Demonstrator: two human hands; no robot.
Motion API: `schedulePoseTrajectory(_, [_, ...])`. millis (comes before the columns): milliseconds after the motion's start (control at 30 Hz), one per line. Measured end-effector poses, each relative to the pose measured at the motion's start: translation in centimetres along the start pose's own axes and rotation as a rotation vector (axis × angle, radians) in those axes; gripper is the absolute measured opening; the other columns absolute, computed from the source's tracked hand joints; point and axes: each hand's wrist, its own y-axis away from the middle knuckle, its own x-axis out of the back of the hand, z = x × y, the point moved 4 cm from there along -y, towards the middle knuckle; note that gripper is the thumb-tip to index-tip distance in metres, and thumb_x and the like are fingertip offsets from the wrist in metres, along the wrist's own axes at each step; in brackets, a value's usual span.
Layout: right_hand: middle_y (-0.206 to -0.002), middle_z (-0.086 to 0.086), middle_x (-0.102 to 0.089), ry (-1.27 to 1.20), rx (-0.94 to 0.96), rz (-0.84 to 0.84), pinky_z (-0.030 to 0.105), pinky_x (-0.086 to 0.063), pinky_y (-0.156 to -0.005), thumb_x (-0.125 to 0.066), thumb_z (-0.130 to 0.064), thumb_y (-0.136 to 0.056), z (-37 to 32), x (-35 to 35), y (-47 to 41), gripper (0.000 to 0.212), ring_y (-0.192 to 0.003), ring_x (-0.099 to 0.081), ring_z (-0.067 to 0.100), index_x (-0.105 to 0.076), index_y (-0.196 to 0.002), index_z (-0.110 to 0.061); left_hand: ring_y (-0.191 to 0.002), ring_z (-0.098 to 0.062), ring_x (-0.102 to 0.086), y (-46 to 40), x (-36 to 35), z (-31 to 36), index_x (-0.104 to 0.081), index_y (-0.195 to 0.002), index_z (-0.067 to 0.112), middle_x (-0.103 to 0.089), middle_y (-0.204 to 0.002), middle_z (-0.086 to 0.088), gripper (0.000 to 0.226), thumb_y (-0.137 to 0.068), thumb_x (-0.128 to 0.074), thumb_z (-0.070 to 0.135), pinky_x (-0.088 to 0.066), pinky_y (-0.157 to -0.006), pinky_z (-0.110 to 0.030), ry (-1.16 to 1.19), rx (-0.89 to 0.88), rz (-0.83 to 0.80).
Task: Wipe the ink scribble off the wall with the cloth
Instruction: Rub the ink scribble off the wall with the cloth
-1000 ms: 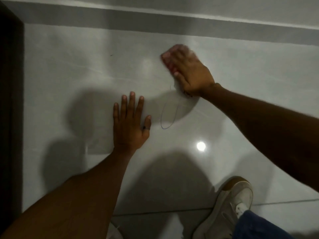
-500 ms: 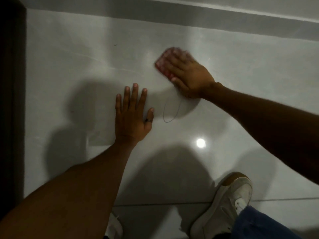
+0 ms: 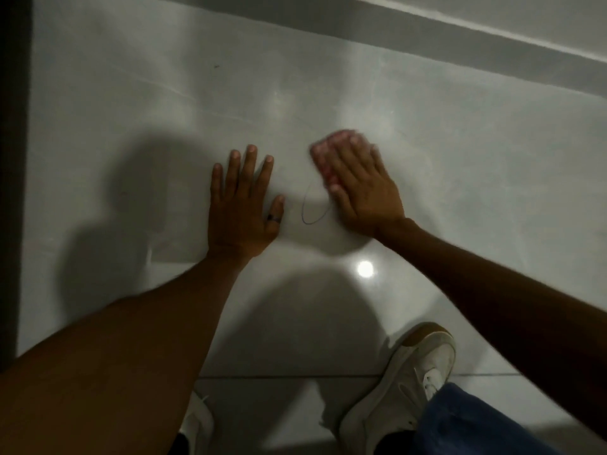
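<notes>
A thin blue ink scribble (image 3: 312,214), a looped line, marks the glossy grey tiled wall (image 3: 460,152). My right hand (image 3: 359,188) presses a pink cloth (image 3: 323,152) flat on the tile, covering the loop's upper right part; the cloth shows only past my fingertips and is blurred. My left hand (image 3: 243,205) lies flat on the wall just left of the scribble, fingers spread, a dark ring on the thumb, holding nothing.
A dark door frame (image 3: 13,192) runs down the left edge. A grey band (image 3: 427,37) crosses the wall above. Below, a tile joint (image 3: 295,376), my white sneakers (image 3: 404,389) and a blue jeans leg (image 3: 476,425). A lamp glare (image 3: 364,269) shines on the tile.
My right hand has slid the cloth down the wall onto the top of the ink loop. My left hand has stayed flat on the wall.
</notes>
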Motion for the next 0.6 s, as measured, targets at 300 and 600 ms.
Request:
schedulePoseTrajectory(300, [-0.178, 0.010, -0.012, -0.127, -0.294, 0.067, 0.054, -0.004, -0.136, -0.030, -0.045, -0.109, -5.4, -1.3, 0.9, 0.068, -0.167, -0.007, 0.033, -0.017, -0.169, -0.017, -0.166, -0.035, -0.018, 0.1, 0.2, -0.1, -0.027, -0.170, 0.024, -0.021, -0.179, -0.010, 0.068, -0.108, -0.038, 0.050, -0.012, -0.135, -0.056, 0.012, 0.000, 0.016])
schedulePoseTrajectory(600, [-0.179, 0.008, -0.008, -0.150, -0.097, 0.024, 0.055, -0.005, -0.136, -0.030, -0.045, -0.110, -9.0, -3.2, 5.1, 0.065, -0.167, -0.003, 0.033, -0.017, -0.169, -0.021, -0.167, -0.035, -0.017, 0.0, 0.6, 0.1, -0.027, -0.170, 0.023, -0.020, -0.179, -0.011, 0.068, -0.106, -0.040, 0.041, -0.012, -0.135, -0.058, 0.018, -0.011, -0.007])
